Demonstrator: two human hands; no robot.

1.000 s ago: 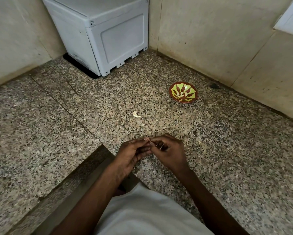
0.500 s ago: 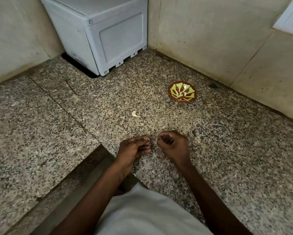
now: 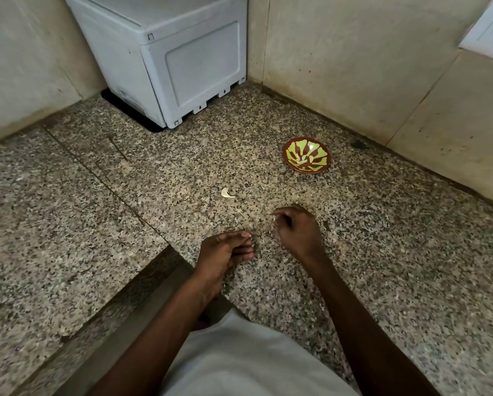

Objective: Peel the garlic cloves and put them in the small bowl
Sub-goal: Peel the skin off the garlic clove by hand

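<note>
The small bowl (image 3: 306, 155), red-brown with a yellow-green pattern, stands on the granite counter (image 3: 411, 267) near the right wall, with pale bits inside it. One loose garlic clove (image 3: 227, 193) lies on the counter to the left of the bowl. My right hand (image 3: 298, 231) hovers between that clove and the bowl, its fingers curled and pinching a small pale piece that looks like a garlic clove. My left hand (image 3: 225, 250) rests low on the counter near its front edge, thumb against curled fingertips. Anything it holds is hidden.
A white appliance box (image 3: 176, 58) stands in the back corner. Beige tiled walls (image 3: 353, 67) close off the counter behind and to the right. The counter steps inward at the front left, just beside my left wrist.
The hands were joined over a clove and have come apart. My right hand has moved forward and right, toward the bowl. My left hand has stayed in place.
</note>
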